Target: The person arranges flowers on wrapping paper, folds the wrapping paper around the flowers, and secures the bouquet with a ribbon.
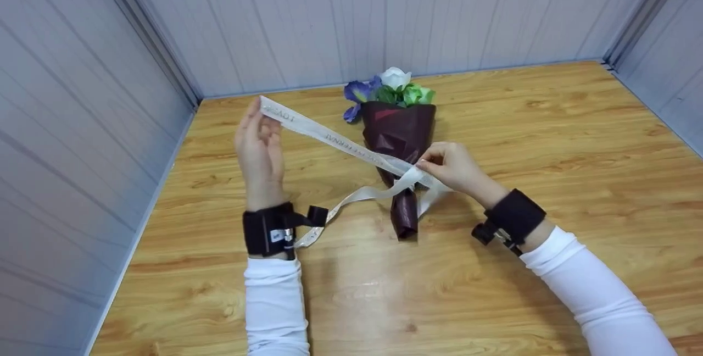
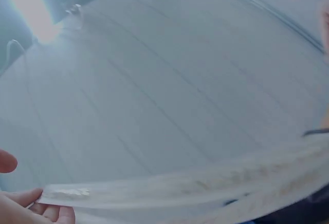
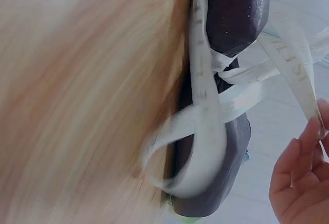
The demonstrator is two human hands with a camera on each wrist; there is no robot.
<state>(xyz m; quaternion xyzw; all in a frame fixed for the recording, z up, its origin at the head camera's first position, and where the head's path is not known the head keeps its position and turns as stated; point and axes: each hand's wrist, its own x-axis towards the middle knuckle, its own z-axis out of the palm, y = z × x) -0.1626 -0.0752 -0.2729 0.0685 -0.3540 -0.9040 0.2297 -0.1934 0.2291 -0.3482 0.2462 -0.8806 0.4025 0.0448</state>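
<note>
A white ribbon with printed lettering [image 1: 346, 144] stretches between the two hands. The left hand [image 1: 261, 153], raised at the left, holds its far end at the fingertips; in the left wrist view the thumb [image 2: 7, 161] stands apart from it. Beside the bouquet, the right hand [image 1: 453, 166] pinches the ribbon between thumb and fingers. The bouquet lies on the table in dark maroon wrapping [image 1: 395, 131], its flowers [image 1: 395, 78] white, green and purple. In the right wrist view the ribbon [image 3: 208, 111] loops across the bouquet's narrow waist, and a loose tail curls toward the left wrist.
The wood-grain table [image 1: 549, 142] is bordered by a pale panel wall [image 1: 357, 21] behind and others at both sides. Black bands with small cameras, such as the left wristband [image 1: 266, 229], sit on both wrists above white sleeves.
</note>
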